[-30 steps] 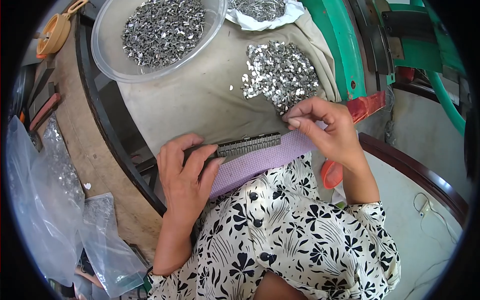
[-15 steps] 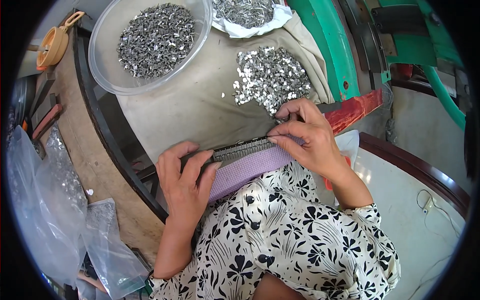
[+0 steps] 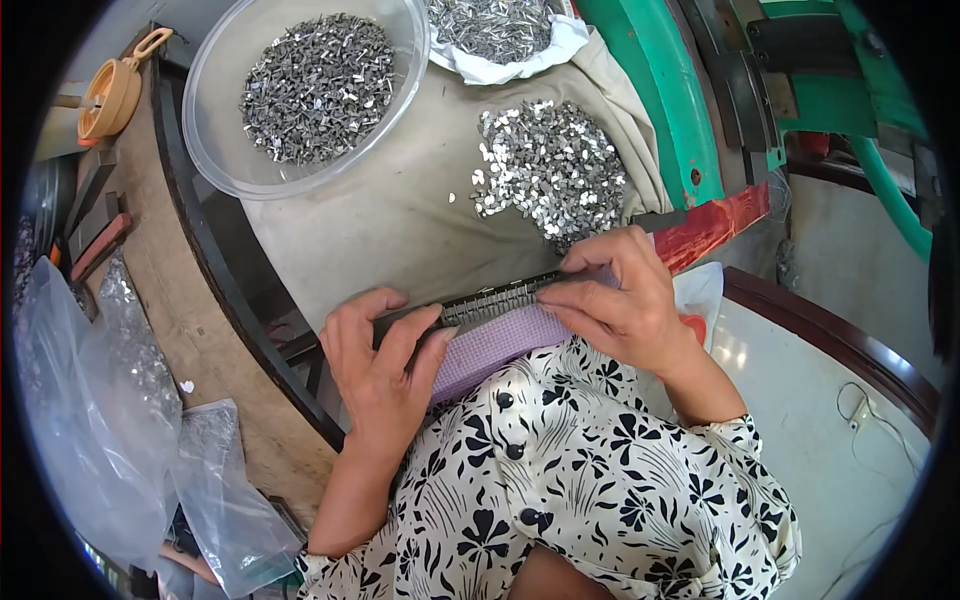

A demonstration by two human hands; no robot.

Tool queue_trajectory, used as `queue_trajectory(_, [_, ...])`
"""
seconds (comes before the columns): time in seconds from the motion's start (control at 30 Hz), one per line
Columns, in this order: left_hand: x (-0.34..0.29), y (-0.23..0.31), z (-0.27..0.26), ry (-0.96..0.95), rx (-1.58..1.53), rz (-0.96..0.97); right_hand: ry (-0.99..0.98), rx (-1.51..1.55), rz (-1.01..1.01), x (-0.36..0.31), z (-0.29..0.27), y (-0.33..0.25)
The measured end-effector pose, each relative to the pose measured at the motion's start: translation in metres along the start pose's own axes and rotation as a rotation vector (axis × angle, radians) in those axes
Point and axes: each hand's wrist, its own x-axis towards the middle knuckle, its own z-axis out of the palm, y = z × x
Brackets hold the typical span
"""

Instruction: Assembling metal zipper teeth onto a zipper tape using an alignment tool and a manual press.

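A dark, narrow strip [image 3: 490, 304] with a row of small metal pieces standing in it lies across my lap. It rests along the far edge of a purple textured pad [image 3: 500, 348]. My left hand [image 3: 375, 370] pinches the strip's left end between thumb and forefinger. Toward its right end, my right hand [image 3: 632, 305] has thumb and fingers closed at the row; whether a small piece is between them is hidden. Just beyond the right hand, a heap of small silver and grey metal pieces [image 3: 555, 165] lies on a beige cloth [image 3: 370, 235].
A clear plastic tub [image 3: 195, 150] of small metal parts stands at the far left, beside a white-lined dish [image 3: 560, 45] of thin metal pins. Green machinery [image 3: 675, 110] borders the right. Plastic bags [image 3: 215, 500] and an orange strainer-like thing [image 3: 110, 100] are on the left.
My right hand has moved from the heap's near edge down to the strip, and its fingers have drawn together there. The left hand still holds the left end.
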Motion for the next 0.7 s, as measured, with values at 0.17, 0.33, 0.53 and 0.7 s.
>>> queue_trajectory(0.17, [0.0,0.0,0.0,0.007,-0.005,-0.004,0.001,0.032,0.124,0.009,0.0,-0.003])
queue_trajectory(0.33, [0.0,0.0,-0.001,-0.014,-0.005,-0.002,-0.092,0.092,0.163,0.022,0.001,0.002])
queue_trajectory(0.53, [0.001,-0.001,-0.001,-0.017,-0.011,0.003,-0.155,0.089,0.121,0.026,0.002,0.003])
queue_trajectory(0.7, [0.001,-0.001,-0.001,-0.021,-0.011,0.001,-0.197,0.166,0.141,0.028,0.003,0.006])
